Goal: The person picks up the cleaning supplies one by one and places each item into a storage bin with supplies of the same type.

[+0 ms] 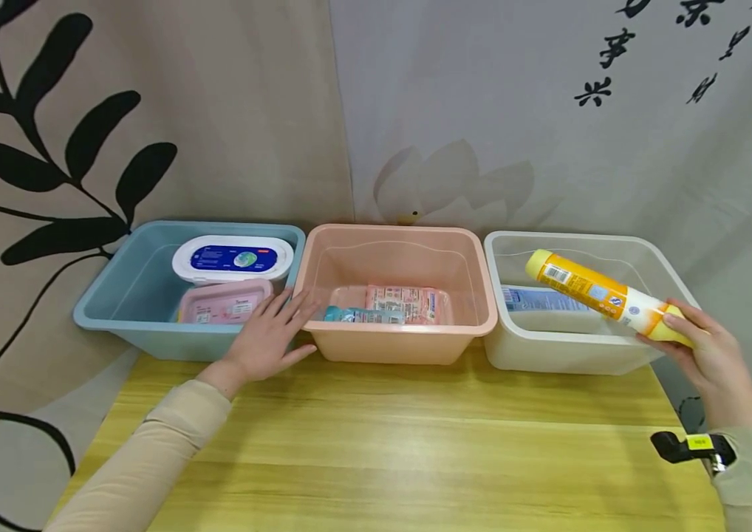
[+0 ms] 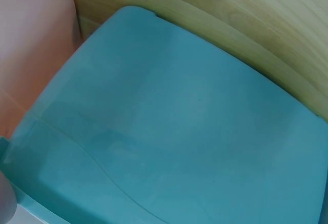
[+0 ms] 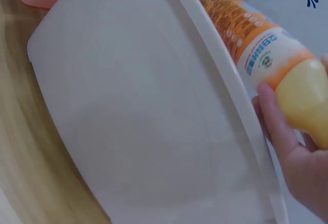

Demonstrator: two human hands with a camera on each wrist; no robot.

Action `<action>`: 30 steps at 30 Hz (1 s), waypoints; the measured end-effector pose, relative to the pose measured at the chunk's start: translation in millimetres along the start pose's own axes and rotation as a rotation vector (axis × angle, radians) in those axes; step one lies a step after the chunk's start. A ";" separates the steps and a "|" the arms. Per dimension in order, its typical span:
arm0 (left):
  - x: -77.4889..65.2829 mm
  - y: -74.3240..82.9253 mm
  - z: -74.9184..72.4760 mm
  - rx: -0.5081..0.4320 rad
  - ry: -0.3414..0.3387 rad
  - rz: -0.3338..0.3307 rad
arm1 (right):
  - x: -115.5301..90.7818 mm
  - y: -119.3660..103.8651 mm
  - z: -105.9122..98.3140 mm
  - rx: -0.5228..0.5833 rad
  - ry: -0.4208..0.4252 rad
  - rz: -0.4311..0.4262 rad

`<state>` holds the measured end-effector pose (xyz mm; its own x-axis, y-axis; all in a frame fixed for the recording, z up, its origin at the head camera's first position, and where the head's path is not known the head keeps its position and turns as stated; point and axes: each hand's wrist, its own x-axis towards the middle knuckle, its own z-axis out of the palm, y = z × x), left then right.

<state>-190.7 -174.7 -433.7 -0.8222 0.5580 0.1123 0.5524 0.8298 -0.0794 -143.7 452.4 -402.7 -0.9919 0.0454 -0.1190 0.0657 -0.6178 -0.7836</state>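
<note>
My right hand [image 1: 715, 358] grips a yellow, orange and white bottle [image 1: 589, 290] by its pale yellow end. The bottle is tilted over the white bin [image 1: 569, 351], its far end up and to the left. In the right wrist view the fingers [image 3: 277, 119] curl against the bottle beside the bin's rim. A blue package [image 1: 542, 299] lies inside that bin, partly behind the bottle. My left hand [image 1: 266, 340] is spread out, fingers straight, at the front rims where the blue bin [image 1: 163, 336] meets the pink bin [image 1: 402, 343].
In the blue bin sit a white oval tub of wipes [image 1: 236, 258] and a pink-lidded pack [image 1: 223, 303]. The pink bin holds a small teal bottle [image 1: 363, 315] and a pink printed packet [image 1: 409, 301]. All three bins line the back of the wooden table [image 1: 402, 451], before a curtain [image 1: 250, 111].
</note>
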 end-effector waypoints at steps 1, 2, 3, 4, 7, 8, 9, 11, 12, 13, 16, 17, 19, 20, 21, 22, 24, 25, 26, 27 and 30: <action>-0.1 -0.1 0.1 0.001 0.001 0.000 | 1.6 -0.5 2.1 -0.016 0.008 0.010; -0.2 -0.2 0.2 0.003 0.001 0.000 | 3.1 -1.1 4.3 -0.036 0.021 0.020; -0.2 -0.3 0.3 0.004 0.001 0.000 | 4.7 -1.6 6.4 -0.056 0.033 0.032; -0.1 -0.2 0.2 0.004 0.002 0.001 | 6.3 -2.1 8.6 -0.078 0.042 0.045; -0.4 -0.2 -0.2 0.008 0.004 0.001 | 12.7 -2.4 15.0 -0.125 0.052 0.070; -0.5 -0.2 -0.4 0.011 0.005 0.002 | 14.9 -2.3 17.1 -0.142 0.055 0.077; -0.6 -0.1 -0.7 0.011 0.007 0.004 | 17.1 -2.2 19.4 -0.157 0.056 0.083; -0.9 0.1 -1.1 0.014 0.010 0.007 | 21.8 -1.4 24.1 -0.210 0.063 0.093; -1.0 0.3 -1.3 0.014 0.012 0.008 | 24.1 -1.0 26.5 -0.234 0.065 0.099; -1.2 0.4 -1.5 0.013 0.013 0.008 | 26.4 -0.3 28.8 -0.258 0.063 0.101; -1.2 0.7 -1.6 0.019 0.019 0.010 | 33.0 2.6 35.7 -0.330 0.066 0.111; -1.2 0.8 -1.4 0.021 0.024 0.012 | 34.9 3.7 37.8 -0.352 0.068 0.111; -1.2 0.9 -0.8 0.019 0.032 0.015 | 38.4 6.3 41.1 -0.385 0.080 0.115; -1.0 0.9 -0.2 0.021 0.037 0.018 | 39.8 7.3 42.5 -0.400 0.089 0.118; -1.0 0.9 0.5 0.021 0.042 0.019 | 41.0 8.2 43.7 -0.416 0.094 0.121; -0.8 0.8 1.2 0.019 0.048 0.022 | 42.2 8.9 44.4 -0.429 0.102 0.124; -0.7 0.6 1.9 0.017 0.048 0.022 | 44.8 9.9 45.4 -0.446 0.099 0.139; -0.7 0.3 2.2 0.019 0.047 0.022 | 46.2 10.4 45.7 -0.450 0.090 0.148; -0.7 0.1 2.1 0.022 0.045 0.021 | 47.3 10.8 46.3 -0.456 0.085 0.155; -0.8 0.0 1.7 0.022 0.042 0.020 | 48.5 11.4 47.0 -0.463 0.083 0.163; -1.0 -0.3 0.1 0.025 0.035 0.015 | 52.2 13.2 49.6 -0.457 0.079 0.187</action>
<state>-190.0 -175.5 -433.9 -0.8083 0.5706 0.1455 0.5606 0.8213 -0.1060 -200.0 407.7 -389.0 -0.9485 0.0365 -0.3148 0.3002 -0.2143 -0.9295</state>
